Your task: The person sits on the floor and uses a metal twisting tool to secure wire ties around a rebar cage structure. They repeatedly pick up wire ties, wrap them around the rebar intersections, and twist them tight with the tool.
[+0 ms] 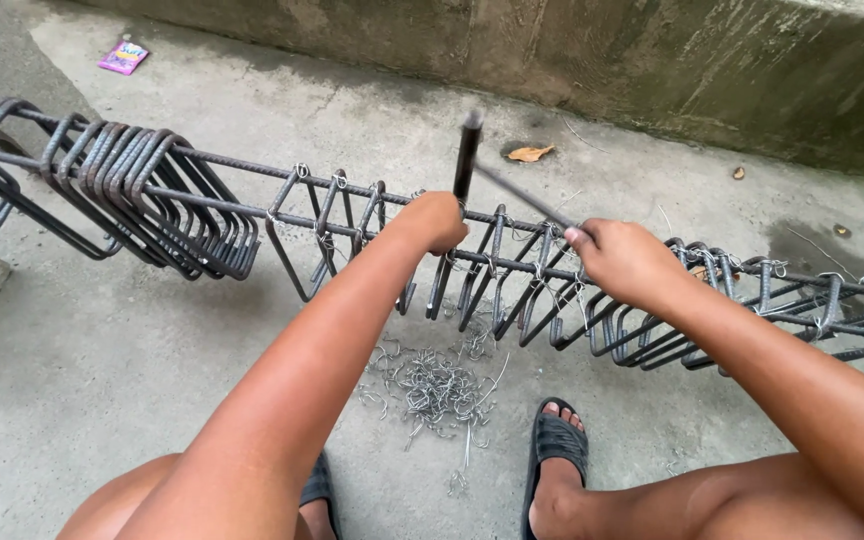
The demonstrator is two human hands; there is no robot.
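Observation:
A long rebar cage (252,190) of dark steel bars threaded through rectangular stirrups lies across the concrete floor in front of me. My left hand (434,220) is closed around a stirrup and bar at the middle of the cage. Just above it a dark tool handle (467,155) stands upright, blurred. My right hand (622,258) grips a thin metal rod (522,195) that slants up-left toward that handle. Several stirrups (142,195) are bunched together at the left.
A pile of short bent tie wires (432,390) lies on the floor between my feet in dark sandals (557,445). A low concrete wall (652,70) runs along the back. A pink wrapper (123,56) and a dry leaf (530,153) lie on the ground.

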